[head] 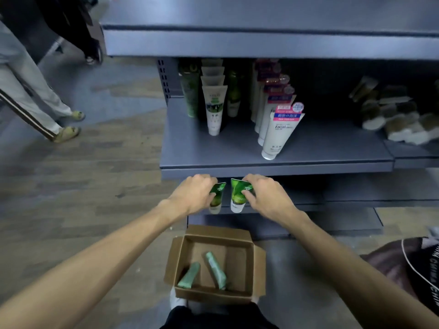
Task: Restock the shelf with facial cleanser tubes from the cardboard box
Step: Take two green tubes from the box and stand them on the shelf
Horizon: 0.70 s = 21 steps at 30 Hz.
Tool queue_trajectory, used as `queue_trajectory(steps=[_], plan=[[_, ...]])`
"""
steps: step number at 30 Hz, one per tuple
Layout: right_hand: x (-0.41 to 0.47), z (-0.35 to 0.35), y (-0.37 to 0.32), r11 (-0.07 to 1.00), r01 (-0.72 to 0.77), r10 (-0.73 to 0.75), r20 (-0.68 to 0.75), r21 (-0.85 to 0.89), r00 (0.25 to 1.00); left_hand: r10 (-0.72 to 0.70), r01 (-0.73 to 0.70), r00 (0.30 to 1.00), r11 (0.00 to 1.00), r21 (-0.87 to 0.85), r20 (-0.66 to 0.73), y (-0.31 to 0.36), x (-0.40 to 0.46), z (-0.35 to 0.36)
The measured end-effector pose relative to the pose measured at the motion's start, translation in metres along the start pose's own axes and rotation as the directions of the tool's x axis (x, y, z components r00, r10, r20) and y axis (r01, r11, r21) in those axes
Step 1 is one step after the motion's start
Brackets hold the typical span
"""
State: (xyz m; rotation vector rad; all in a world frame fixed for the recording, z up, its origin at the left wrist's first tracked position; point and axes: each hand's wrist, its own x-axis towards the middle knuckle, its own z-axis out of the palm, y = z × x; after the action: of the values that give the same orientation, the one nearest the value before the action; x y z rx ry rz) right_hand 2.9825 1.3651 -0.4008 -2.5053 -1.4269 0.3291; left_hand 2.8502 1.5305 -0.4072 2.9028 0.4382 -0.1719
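Head view: wood-pattern floor (71, 176) fills the left of the frame, with a bystander's legs (31, 96) at upper left; a grey metal shelf (273, 160) across centre and right carries rows of white tubes (275, 136) and green tubes (190, 96). At lower centre an open cardboard box (257, 267) sits on the floor with two pale green tubes (215, 269) lying inside. Just below the shelf edge, left hand (193, 194) grips one green leaf-print cleanser tube (216, 198), right hand (266, 198) pinches a second one (237, 195); both caps down, white.
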Motion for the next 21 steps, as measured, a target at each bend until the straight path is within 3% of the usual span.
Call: queue_trajectory(steps=[11, 21], plan=[[0.024, -0.099, -0.036, 0.904, 0.145, -0.016, -0.306, 0.403, 0.952, 0.051, -0.062, 0.979, 0.997, -0.047, -0.199, -0.003, 0.005, -0.130], [0.064, -0.091, -0.038, 0.928, 0.069, 0.069, -0.351, 0.367, 0.934, -0.015, 0.009, 0.979, 0.999, -0.032, -0.205, -0.029, 0.034, -0.144]])
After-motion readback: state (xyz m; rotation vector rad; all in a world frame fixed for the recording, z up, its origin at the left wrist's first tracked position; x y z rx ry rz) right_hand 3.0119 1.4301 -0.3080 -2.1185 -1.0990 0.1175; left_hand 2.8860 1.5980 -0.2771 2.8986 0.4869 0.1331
